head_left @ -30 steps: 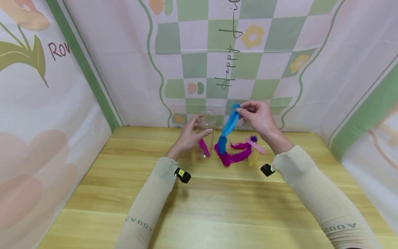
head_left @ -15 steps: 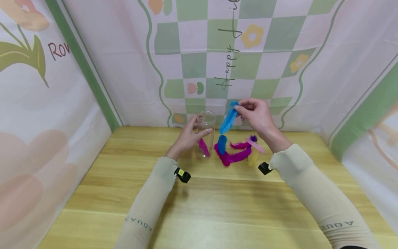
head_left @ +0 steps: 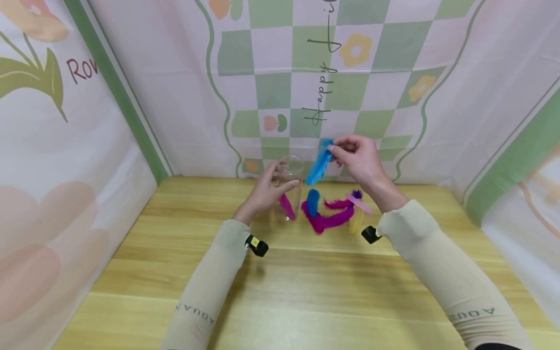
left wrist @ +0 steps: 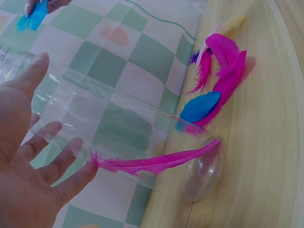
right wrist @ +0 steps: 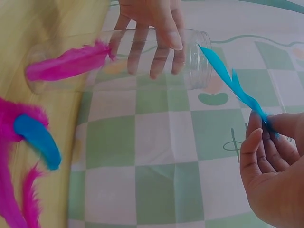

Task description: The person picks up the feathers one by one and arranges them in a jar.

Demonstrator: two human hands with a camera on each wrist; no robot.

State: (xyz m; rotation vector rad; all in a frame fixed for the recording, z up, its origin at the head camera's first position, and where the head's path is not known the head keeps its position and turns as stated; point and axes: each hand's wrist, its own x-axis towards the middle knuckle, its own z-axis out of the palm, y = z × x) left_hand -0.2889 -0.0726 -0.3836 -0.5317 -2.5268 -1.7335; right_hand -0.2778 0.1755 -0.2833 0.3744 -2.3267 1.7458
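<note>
My left hand (head_left: 261, 195) holds a tall clear jar (head_left: 295, 194) upright on the table, fingers and thumb around its side. A magenta feather (left wrist: 156, 162) leans inside it, low down. My right hand (head_left: 362, 159) pinches the upper end of a light blue feather (head_left: 318, 169) between thumb and fingers. In the right wrist view, the free tip of this blue feather (right wrist: 230, 81) appears close to the jar's open mouth. A darker blue feather (head_left: 312, 203) lies on the table right of the jar, partly over a magenta feather (head_left: 334, 219).
Beside the magenta feathers lie a pale pink feather (head_left: 359, 203), a yellow feather (head_left: 357, 221) and a small dark purple feather (head_left: 357, 194). The wooden table (head_left: 297, 291) ends at a printed cloth backdrop (head_left: 271, 92) just behind the jar.
My right hand has moved left and slightly up with the light blue feather, bringing it closer to the jar's mouth. The left hand and jar have stayed in place.
</note>
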